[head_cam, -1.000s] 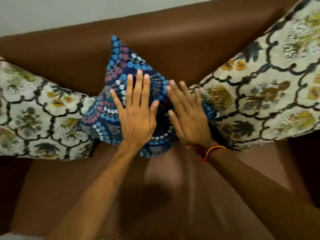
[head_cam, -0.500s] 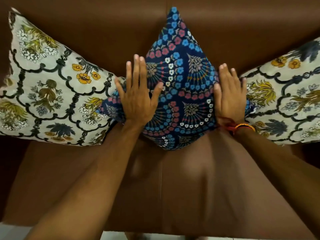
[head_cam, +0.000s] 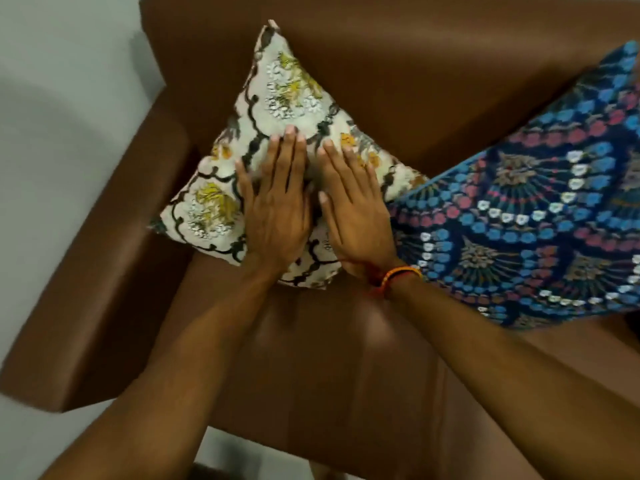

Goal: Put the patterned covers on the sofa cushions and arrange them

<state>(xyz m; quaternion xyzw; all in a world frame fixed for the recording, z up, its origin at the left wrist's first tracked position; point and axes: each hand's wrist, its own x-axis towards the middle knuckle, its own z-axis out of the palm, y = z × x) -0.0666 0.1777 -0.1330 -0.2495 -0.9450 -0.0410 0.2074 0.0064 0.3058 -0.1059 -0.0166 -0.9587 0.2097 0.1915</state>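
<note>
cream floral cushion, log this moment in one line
cream floral cushion: on brown sofa | left hand, right hand: flat on it | blue patterned cushion: beside

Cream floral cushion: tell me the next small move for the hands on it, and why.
Probably lift both hands off and check the row. The left hand and right hand lie flat, side by side, on the cream floral cushion, which already stands on its corner against the sofa back, its right corner tucked behind the blue patterned cushion.
</note>
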